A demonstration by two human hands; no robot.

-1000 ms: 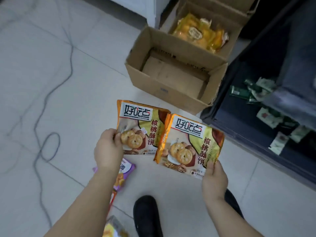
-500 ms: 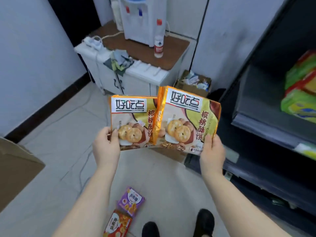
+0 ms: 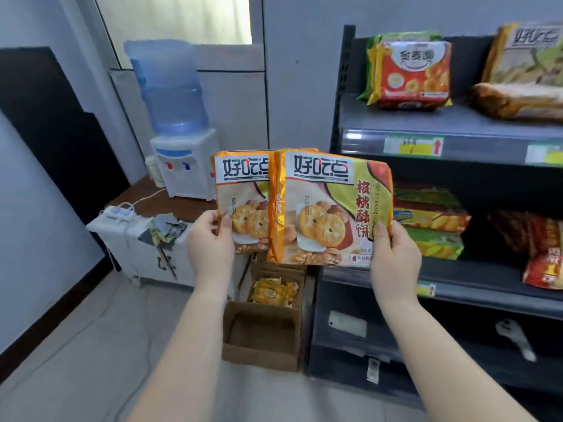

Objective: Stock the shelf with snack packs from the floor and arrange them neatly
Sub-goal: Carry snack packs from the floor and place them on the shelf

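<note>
The left hand pinches the left pack at its lower left corner, thumb on the printed face and the other fingers hidden behind it; the right hand pinches the right pack at its lower right corner the same way, thumb on the front. The right pack's left edge overlaps the left pack's right side, so the two touch, both upright and facing the camera. Half a second ago the packs were held lower, with floor, two fallen packs and shoes showing under the wrists; a second ago the view looked straight down at the floor. Now the packs are raised before the shelf, just left of its upright, level with the gap between its top and middle boards, and the overlap has grown, covering more of the left pack. Beyond the right thumb, packs lie stacked on the middle board; above it, red packs stand on the top board. Below the packs, between the wrists, sit open boxes on the floor. Beyond the left fingers stands a dispenser.
</note>
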